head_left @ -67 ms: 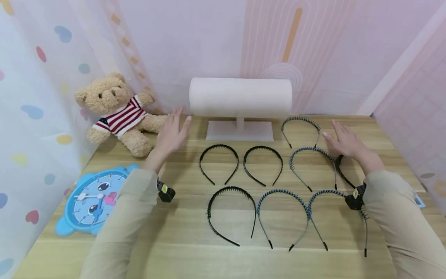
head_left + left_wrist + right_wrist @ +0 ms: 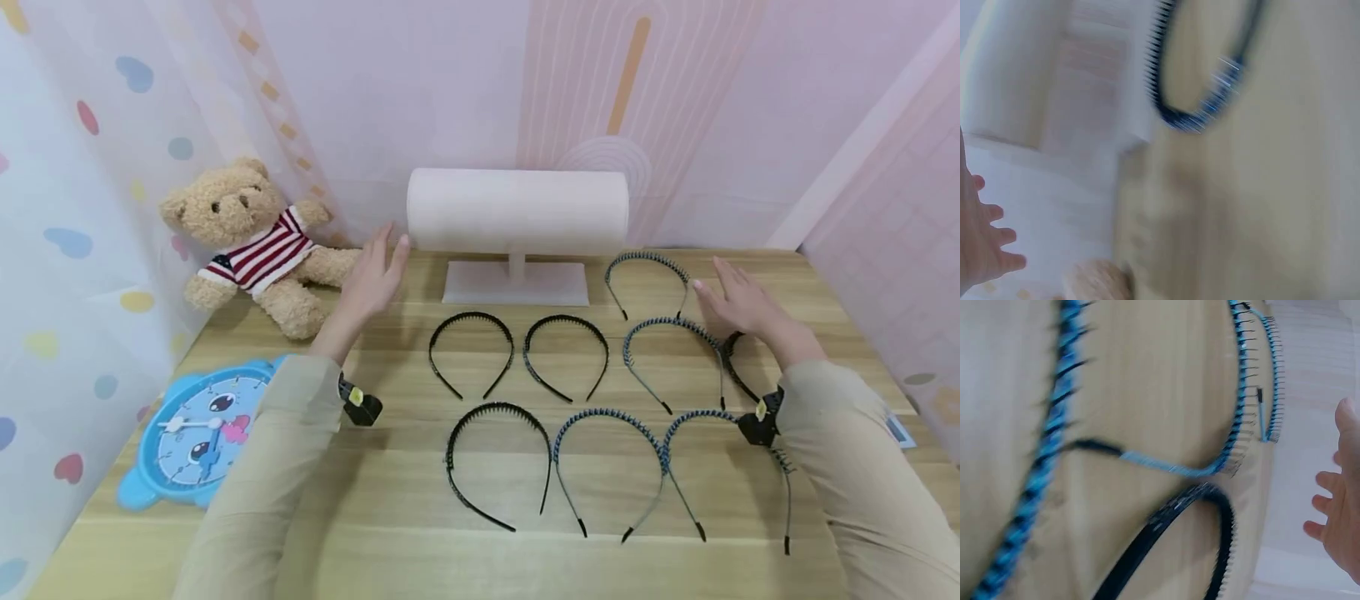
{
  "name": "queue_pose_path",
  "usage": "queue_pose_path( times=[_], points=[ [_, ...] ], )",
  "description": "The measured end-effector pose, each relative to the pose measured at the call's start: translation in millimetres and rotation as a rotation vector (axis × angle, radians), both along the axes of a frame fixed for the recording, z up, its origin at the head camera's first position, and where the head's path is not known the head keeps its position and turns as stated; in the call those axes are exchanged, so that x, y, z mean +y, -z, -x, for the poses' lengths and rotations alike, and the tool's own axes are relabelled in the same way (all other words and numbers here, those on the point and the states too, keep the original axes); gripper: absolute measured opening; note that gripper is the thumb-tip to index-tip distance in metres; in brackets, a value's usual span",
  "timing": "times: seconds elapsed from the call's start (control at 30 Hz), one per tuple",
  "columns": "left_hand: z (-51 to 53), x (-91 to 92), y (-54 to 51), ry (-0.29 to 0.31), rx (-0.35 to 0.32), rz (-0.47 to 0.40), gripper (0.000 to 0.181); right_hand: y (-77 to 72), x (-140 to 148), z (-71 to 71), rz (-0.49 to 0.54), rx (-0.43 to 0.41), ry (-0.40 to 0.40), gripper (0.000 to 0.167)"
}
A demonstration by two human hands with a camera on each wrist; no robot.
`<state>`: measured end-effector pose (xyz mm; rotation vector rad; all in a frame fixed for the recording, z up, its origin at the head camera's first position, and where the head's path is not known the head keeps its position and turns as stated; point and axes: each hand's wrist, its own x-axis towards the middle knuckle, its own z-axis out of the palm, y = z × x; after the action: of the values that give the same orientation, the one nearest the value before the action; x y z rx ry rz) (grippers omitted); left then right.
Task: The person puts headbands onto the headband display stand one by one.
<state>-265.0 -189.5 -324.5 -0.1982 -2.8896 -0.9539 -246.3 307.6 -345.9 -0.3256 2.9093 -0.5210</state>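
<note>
My left hand [image 2: 371, 279] hangs with straight fingers between the teddy bear [image 2: 240, 212] and the white cylindrical display stand [image 2: 517, 212], holding nothing. On the other side, my right hand [image 2: 746, 308] is also outstretched and bare, near a blue toothed headband [image 2: 647, 257] at the back right. Below it lie another blue headband [image 2: 671, 321] and a black headband [image 2: 1166, 515], partly hidden by my forearm. Two black headbands, one of them this headband [image 2: 471, 315], lie before the stand. The front row has a black headband [image 2: 498, 407] and two blue headbands [image 2: 609, 412], the rightmost partly covered by my arm.
A blue toy clock [image 2: 213, 433] lies at the left of the wooden table [image 2: 405, 533]. Patterned curtains [image 2: 465, 83] hang behind and along both sides. A small card [image 2: 900, 431] sits near the right edge. Black cameras are strapped to both wrists.
Both hands have shifted very slightly, the left wrist rising a little. The headbands and the stand stay where they were.
</note>
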Motion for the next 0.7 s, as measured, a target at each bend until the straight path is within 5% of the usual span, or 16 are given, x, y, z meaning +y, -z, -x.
queue_pose_path(
  times=[0.13, 0.33, 0.4, 0.53, 0.7],
  points=[
    [15.8, 7.9, -23.2, 0.02, -0.094, -0.33, 0.075, -3.0, -10, 12.6, 0.028, -0.076, 0.002, 0.075],
    [40.7, 19.0, -46.1, -0.085, -0.255, -0.859, 0.065, 2.3, -18, 29.6, 0.124, -0.21, 0.068, 0.071],
    [47.3, 20.8, -47.4, -0.101, -0.307, -0.931, 0.064, 4.5, -17, 34.6, 0.149, -0.226, 0.085, 0.068],
    [54.9, 22.8, -45.6, -0.134, -0.382, -0.932, 0.065, 6.1, -14, 43.2, 0.174, -0.27, 0.133, 0.067],
    [59.6, 28.4, -44.6, -0.143, -0.364, -0.929, 0.063, 3.1, -10, 50.5, 0.23, -0.332, 0.223, 0.067]
  ],
)
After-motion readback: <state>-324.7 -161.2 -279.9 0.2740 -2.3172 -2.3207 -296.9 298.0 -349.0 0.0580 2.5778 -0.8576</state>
